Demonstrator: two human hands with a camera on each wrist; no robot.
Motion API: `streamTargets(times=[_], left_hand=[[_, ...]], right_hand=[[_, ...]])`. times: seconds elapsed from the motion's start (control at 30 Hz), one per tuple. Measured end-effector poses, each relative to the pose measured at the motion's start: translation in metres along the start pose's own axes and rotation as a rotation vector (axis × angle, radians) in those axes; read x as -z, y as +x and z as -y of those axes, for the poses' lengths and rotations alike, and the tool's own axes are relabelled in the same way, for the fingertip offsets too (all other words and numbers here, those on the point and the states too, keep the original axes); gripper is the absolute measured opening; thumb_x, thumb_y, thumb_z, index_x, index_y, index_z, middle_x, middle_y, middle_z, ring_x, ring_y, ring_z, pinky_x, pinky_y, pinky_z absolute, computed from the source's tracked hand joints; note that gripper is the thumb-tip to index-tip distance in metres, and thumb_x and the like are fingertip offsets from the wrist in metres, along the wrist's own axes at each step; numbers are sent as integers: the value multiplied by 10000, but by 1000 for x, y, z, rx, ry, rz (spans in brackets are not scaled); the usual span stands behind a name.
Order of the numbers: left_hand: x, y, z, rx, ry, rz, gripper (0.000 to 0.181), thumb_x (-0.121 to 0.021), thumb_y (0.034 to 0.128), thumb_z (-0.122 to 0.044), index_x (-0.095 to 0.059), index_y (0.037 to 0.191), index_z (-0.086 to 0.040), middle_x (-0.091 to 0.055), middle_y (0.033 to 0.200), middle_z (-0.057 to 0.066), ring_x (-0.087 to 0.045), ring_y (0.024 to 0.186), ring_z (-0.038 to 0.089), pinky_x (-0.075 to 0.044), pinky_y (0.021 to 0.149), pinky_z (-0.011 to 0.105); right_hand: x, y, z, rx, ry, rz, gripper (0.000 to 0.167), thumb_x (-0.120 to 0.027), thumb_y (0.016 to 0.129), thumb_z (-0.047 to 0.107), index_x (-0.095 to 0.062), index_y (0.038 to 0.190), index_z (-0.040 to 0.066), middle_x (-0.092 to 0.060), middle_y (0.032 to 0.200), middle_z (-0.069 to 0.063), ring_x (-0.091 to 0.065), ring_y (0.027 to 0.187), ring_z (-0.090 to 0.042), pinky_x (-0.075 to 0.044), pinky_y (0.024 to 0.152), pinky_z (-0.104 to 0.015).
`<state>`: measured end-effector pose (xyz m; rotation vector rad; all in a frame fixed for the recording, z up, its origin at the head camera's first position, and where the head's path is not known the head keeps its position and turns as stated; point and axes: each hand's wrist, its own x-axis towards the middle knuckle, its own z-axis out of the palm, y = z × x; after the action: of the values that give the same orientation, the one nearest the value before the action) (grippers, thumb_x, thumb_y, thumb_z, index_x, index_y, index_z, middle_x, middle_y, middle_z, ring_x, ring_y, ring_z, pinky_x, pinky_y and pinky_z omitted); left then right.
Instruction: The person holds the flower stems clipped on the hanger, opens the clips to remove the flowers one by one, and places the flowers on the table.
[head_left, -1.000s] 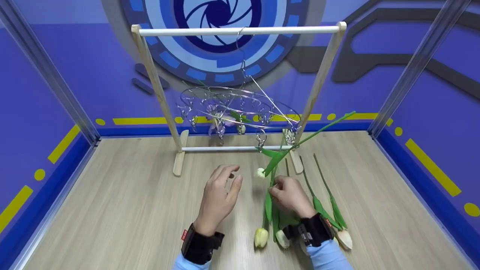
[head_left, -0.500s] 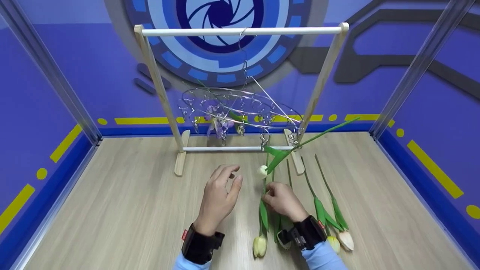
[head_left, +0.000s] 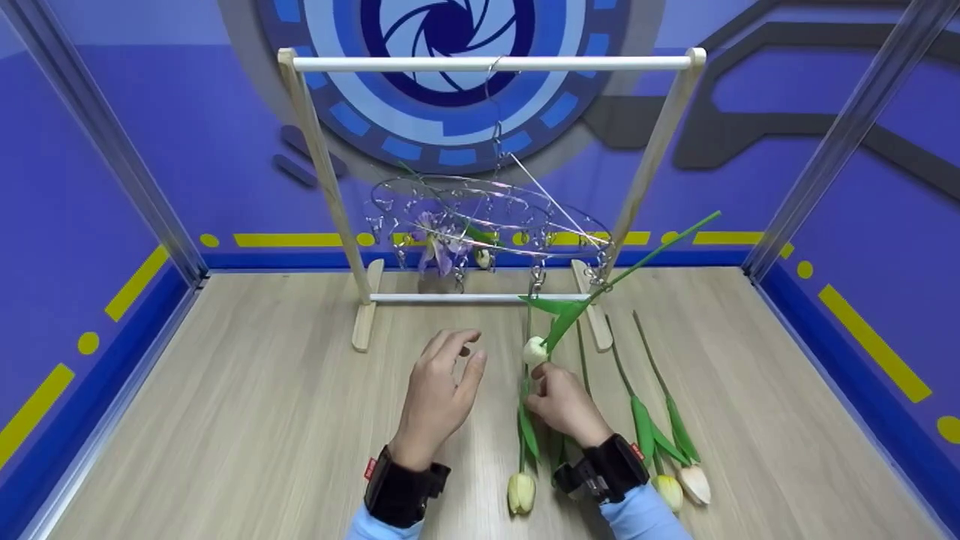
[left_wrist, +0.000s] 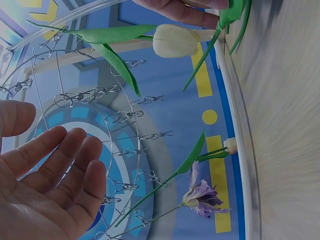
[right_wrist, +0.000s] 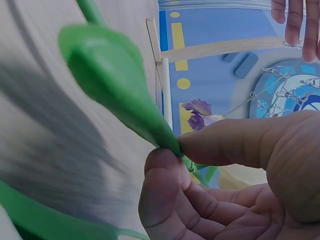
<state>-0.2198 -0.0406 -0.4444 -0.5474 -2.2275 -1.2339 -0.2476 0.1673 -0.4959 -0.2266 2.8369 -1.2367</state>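
Observation:
My right hand pinches the green stem of a tulip, whose pale yellow bloom points down toward me. In the right wrist view thumb and fingertips meet on the stem beside its green leaf. My left hand is held in the air with fingers relaxed and holds nothing. A round wire hanger with clips hangs tilted from the rack's white rod. From its lower right side hangs a white tulip, just above my right hand. A purple flower and another tulip hang farther back.
Tulips lie on the wooden table to the right, among them one with a pinkish bloom and a yellow one. The rack's wooden feet stand on the table. Blue panels close in the back and sides.
My right hand has moved slightly left with the pinched tulip. The white tulip on the hanger has swung a little. My left hand stays where it was, and the head view has shifted slightly.

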Motion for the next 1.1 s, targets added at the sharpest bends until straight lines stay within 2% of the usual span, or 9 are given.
streamTargets(times=[0.37, 0.57, 0.87, 1.1], left_hand=[[0, 1, 1, -12, 2, -4, 240, -659, 1008, -124, -691, 1220, -16, -691, 1166, 100, -678, 982, 256, -570, 829, 401], [0, 1, 2, -12, -11, -3, 237, -655, 1010, -118, -688, 1218, -9, -691, 1173, 105, -679, 983, 278, -573, 826, 438], [2, 1, 1, -7, -4, -5, 245, -669, 999, -106, -687, 1223, -11, -694, 1175, 98, -670, 983, 209, -570, 831, 382], [2, 0, 3, 0, -9, -6, 237, -659, 1005, -109, -687, 1220, -11, -694, 1173, 99, -677, 981, 239, -574, 825, 428]], right_hand=[[-3, 0, -3, 3, -16, -5, 304, -705, 797, -38, -624, 1086, -87, -605, 768, -60, -567, 659, -180, -502, 600, -341], [-6, 1, -7, 39, -13, -12, 265, -690, 778, -56, -618, 1032, -73, -599, 752, -62, -555, 645, -175, -489, 582, -339], [-8, 0, -8, 52, -20, -12, 196, -686, 802, -50, -632, 990, -50, -647, 829, -107, -614, 746, -228, -522, 658, -382], [-5, 0, -6, 53, -31, 19, 192, -674, 775, -59, -645, 963, -34, -658, 839, -101, -614, 775, -233, -526, 679, -395]])
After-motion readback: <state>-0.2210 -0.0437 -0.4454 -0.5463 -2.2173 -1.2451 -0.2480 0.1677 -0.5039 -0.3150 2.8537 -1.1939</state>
